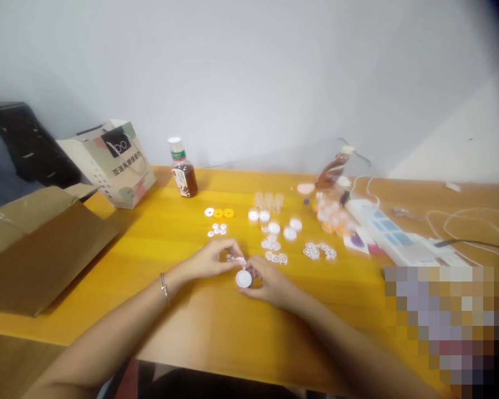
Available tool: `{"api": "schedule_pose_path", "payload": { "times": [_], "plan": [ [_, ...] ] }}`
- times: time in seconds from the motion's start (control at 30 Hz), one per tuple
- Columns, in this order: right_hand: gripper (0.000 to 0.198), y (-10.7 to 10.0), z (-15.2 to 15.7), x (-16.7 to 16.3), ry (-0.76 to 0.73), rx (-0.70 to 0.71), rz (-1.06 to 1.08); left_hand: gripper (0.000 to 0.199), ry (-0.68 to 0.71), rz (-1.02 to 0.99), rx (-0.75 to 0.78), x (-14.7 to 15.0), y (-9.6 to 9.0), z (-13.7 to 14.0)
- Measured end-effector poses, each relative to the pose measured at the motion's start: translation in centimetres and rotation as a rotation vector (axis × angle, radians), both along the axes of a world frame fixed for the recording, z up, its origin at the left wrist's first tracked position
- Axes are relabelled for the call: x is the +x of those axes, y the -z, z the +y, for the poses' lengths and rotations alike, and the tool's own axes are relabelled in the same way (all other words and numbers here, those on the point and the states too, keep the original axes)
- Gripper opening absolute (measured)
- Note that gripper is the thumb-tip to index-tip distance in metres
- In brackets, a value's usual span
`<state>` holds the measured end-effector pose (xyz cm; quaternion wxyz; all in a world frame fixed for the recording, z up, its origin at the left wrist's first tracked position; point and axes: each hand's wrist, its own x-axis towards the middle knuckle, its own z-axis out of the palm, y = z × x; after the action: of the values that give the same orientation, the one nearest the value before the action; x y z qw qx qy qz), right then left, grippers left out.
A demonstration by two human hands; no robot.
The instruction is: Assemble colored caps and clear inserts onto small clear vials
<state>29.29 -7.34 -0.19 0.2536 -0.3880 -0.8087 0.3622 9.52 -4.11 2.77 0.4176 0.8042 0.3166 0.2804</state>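
Note:
My right hand (268, 281) grips a round white cap-like disc (244, 279) with a raised rim, its flat face turned up towards me. Just above it, my left hand (216, 259) pinches a small white piece (240, 261) whose shape is blurred; it meets the fingertips of my right hand. Past my hands lie small white rings (217, 229), two yellow discs (223, 213) and a white disc (209, 212). To their right are white round caps (274, 228), clear cups (268, 201) and flat white openwork pieces (276, 257), with more openwork pieces (319, 251) further right.
An open cardboard box (45, 249) and a paper bag (108, 160) stand on the left. A bottle of dark drink (183, 172) is at the back; another bottle (334, 168) leans at right, near orange-and-white pieces (335, 215), a white power strip (382, 227) and cables.

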Motion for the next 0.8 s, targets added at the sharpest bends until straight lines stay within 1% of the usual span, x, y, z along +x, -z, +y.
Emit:
{"api": "schedule_pose_path", "payload": {
  "times": [0.13, 0.27, 0.57, 0.7, 0.8],
  "plan": [
    [0.022, 0.7, 0.5, -0.1, 0.079, 0.053, -0.033, 0.017, 0.074, 0.119, 0.069, 0.0, -0.3, -0.4],
    [0.022, 0.9, 0.5, -0.1, 0.109, 0.080, -0.031, 0.017, 0.101, 0.184, 0.141, 0.2, -0.4, -0.6],
    [0.020, 0.8, 0.7, -0.2, 0.110, 0.101, -0.041, 0.011, 0.142, 0.255, 0.279, 0.9, -0.5, -1.3],
    [0.017, 0.8, 0.7, -0.1, 0.105, 0.096, -0.061, 0.012, 0.146, 0.285, 0.357, 1.2, -0.5, -1.6],
    [0.015, 0.8, 0.6, -0.2, 0.093, 0.090, -0.056, 0.014, 0.157, 0.270, 0.372, 1.3, -0.4, -1.7]
  ]
}}
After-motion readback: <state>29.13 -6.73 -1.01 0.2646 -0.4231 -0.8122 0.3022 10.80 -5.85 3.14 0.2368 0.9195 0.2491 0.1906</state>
